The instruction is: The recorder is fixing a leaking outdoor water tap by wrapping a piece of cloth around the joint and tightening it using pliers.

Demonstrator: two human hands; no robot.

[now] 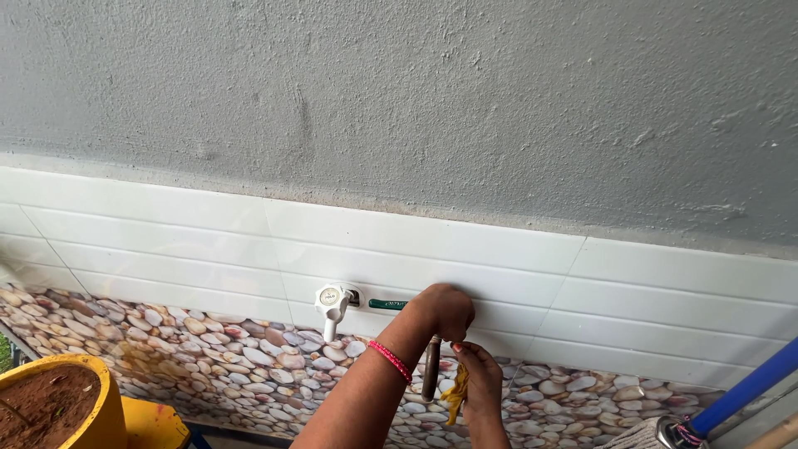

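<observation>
Grey rough-plastered wall (399,91) fills the upper half of the head view. Below it runs a band of white tiles (208,241), and below that a strip of tiles printed with rounded pebbles (208,349) in brown, cream and pink.

A white plastic tap (331,304) juts from the lowest white tile and serves as the landmark. It has a round cap on its front, whose small mark is too small to read, and a spout pointing down. Just right of the tap a green handle (387,304) sticks out of the wall. The left hand (445,309) is closed over the right end of that handle, with the forearm rising from the bottom edge and a pink beaded bracelet (391,361) at the wrist. Below this hand a brown pipe (431,370) hangs straight down.

Right of the pipe and lower than the tap, the right hand (478,374) pinches a yellow cloth (455,395), fingers together on it beside the pipe.

Far left of the tap, at the lower edge, sits a yellow pot (91,416) of reddish soil. Far right, a blue pole (744,391) slants up from the corner above a metal fitting. The wall between the tap and the pot is open.
</observation>
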